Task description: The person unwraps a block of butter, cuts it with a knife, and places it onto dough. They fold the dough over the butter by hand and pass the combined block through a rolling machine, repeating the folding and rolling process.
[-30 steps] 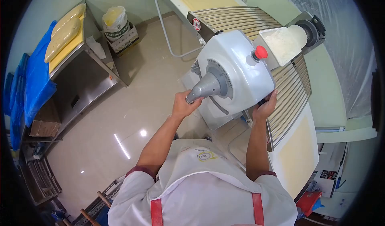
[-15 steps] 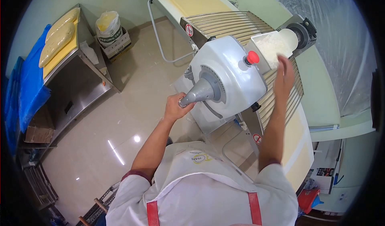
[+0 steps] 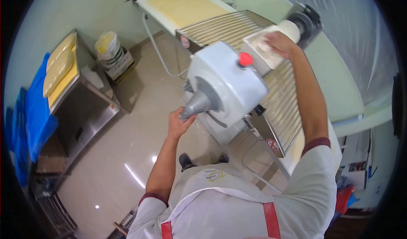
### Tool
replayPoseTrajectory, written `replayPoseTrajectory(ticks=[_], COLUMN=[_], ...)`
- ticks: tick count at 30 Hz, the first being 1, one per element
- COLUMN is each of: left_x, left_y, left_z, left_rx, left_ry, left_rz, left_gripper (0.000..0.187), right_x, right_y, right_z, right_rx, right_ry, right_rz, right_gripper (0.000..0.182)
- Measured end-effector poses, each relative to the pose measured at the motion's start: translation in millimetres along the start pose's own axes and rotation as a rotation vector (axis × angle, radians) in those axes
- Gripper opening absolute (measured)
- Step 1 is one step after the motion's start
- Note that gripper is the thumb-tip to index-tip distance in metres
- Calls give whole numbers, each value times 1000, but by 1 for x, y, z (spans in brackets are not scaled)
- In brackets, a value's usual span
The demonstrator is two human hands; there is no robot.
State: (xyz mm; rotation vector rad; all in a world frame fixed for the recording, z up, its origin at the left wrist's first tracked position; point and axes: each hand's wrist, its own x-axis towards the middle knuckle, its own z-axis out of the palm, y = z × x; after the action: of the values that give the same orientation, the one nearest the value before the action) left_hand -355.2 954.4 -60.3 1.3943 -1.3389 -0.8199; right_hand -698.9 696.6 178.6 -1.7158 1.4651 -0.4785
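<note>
In front of me stands a dough sheeter with a white housing [image 3: 229, 69] and a red knob [image 3: 245, 59] on top. My left hand [image 3: 180, 123] is closed around the grey lever [image 3: 196, 105] on its near side. My right hand [image 3: 282, 45] reaches over the slatted metal guard [image 3: 285, 99] into a white tray [image 3: 257, 54]. Its fingers curl down together into the flour [image 3: 263, 46]; the fingertips are partly hidden. Beyond the guard, a flat yellow dough sheet [image 3: 184, 6] lies on the white conveyor belt [image 3: 146, 2].
A steel table [image 3: 91, 118] at left bears wrapped yellow slabs [image 3: 59, 67] and blue plastic sheeting [image 3: 40, 107]. Behind it, a white sack [image 3: 109, 48] stands in a carton [image 3: 121, 67]. Clear plastic sheeting [image 3: 343, 48] hangs at right. The sheeter's leg frame [image 3: 159, 52] stands on the tiled floor.
My right hand has moved from above the guard, beside the tray, into the flour. My left hand stays on the lever. The view has shifted slightly.
</note>
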Motion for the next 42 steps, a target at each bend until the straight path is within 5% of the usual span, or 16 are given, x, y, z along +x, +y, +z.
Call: replayPoseTrajectory(ticks=[5,7,9,13,16,18,19,20,21,22,26,31,33,37,39,42], left_x=[25,52,89,172,196,212,228,245,262,279,328,331,341,346,345,347], left_y=[54,115,151,157,154,151,141,130,116,101,73,75,66,56,50,53], left_z=[0,19,38,52,41,33,21,7,-6,-18,-37,-44,-50,-56,-49,-52], left_rx=[6,96,79,400,624,717,827,935,976,1010,1029,1309,1304,1384,1327,1260], left_ry=[66,206,237,77,-85,-167,-241,-313,-352,-386,-507,-469,-466,-460,-470,-455], left_rz=[423,498,471,284,145,180,203,224,306,390,316,460,387,471,451,418], left_gripper=[75,64,53,47,50,50,47,45,41,38,28,29,30,28,27,25], right_x=[0,-35,-99,-244,-461,-696,-737,-771,-805,-819,-702,-579,-694,-829,-786,-633], right_y=[35,72,127,367,514,608,567,514,459,463,605,535,534,526,581,586], right_z=[-4,-8,-4,-1,-51,-96,-110,-125,-141,-141,-63,-19,-67,-124,-89,0], right_rx=[1675,1979,2149,2013,1747,1430,1216,709,443,242,-233,1041,277,79,-237,-246], right_ry=[67,-188,20,273,1646,947,1453,2176,2598,2747,2074,1172,1431,2706,2464,1457], right_rz=[-365,-579,-593,-585,-95,-675,-736,-315,259,439,563,259,381,332,570,792], right_gripper=[27,35,38,30,23,25,23,22,23,23,31,35,33,32,32,33])
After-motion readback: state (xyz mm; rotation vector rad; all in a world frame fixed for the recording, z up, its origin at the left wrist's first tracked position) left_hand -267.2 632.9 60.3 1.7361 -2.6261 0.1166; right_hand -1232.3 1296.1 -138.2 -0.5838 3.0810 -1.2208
